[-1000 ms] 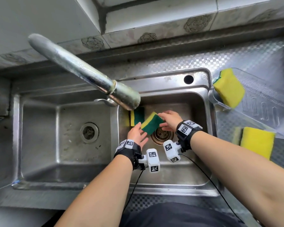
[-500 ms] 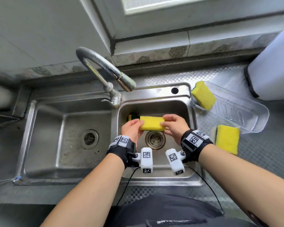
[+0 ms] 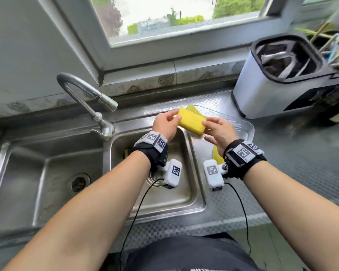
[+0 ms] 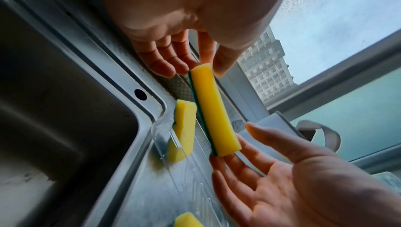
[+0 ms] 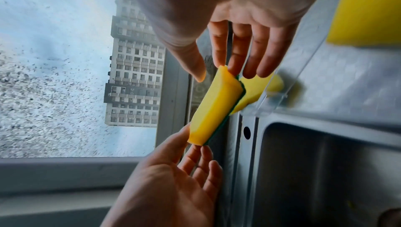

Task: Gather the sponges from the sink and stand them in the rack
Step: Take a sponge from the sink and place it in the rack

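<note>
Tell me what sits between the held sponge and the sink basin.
Another yellow sponge, standing at the near end of the clear rack, lies between the held sponge and the basin; the left wrist view shows it.

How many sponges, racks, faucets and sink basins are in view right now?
Sponges: 3 (held sponge, sponge in the rack, sponge on the counter)
Rack: 1
Faucet: 1
Sink basins: 2 (left basin, right basin)
Total: 7
A yellowish sliver in the right basin is too hidden to count.
</note>
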`<state>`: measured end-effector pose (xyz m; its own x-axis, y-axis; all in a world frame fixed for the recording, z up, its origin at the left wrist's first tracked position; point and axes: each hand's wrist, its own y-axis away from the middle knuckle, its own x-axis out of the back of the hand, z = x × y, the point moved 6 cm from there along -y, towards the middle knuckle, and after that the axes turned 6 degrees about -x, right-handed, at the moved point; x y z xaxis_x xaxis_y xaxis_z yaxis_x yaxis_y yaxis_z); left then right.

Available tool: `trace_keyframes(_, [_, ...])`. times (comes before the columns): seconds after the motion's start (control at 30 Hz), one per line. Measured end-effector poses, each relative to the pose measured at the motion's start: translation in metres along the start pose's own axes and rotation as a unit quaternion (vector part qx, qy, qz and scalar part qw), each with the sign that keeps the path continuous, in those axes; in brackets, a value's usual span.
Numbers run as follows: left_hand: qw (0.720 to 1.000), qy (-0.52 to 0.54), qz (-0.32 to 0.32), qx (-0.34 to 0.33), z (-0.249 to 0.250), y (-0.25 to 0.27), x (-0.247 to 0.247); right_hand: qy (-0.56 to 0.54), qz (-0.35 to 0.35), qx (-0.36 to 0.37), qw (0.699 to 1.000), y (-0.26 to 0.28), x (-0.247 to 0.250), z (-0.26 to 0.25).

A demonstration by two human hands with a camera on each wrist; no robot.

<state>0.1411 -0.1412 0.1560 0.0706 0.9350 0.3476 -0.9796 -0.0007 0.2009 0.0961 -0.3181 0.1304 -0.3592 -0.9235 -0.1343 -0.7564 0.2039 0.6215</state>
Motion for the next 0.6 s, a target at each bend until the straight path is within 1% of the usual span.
trace_keyframes(0.07, [0.999,-0.029,-0.025,-0.003,0.010,-0.005,-0.020,0.041,0.018,-0.004,0.999,-0.007,0.020,-0.002])
trace_keyframes(0.17, [0.998,-0.042,-0.054,0.005,0.017,-0.010,-0.043,0.091,0.046,-0.002,0.995,-0.016,0.040,-0.005])
trace_keyframes(0.3, [0.995,-0.079,-0.066,0.011,0.017,-0.012,-0.066,0.158,0.076,0.028,0.984,-0.028,0.055,-0.014])
trace_keyframes(0.4, [0.994,-0.077,-0.071,0.038,0.009,-0.011,-0.080,0.210,0.068,0.026,0.975,-0.033,0.060,-0.012])
trace_keyframes(0.47, [0.994,-0.066,-0.066,0.055,0.004,-0.012,-0.084,0.219,0.051,0.010,0.974,-0.036,0.060,-0.009])
trace_keyframes(0.53, [0.995,-0.055,-0.051,0.072,0.000,-0.013,-0.085,0.219,0.028,-0.004,0.975,-0.040,0.058,-0.008])
trace_keyframes(0.6, [0.996,-0.033,-0.031,0.083,-0.003,-0.013,-0.082,0.246,0.011,-0.009,0.969,-0.043,0.053,-0.010])
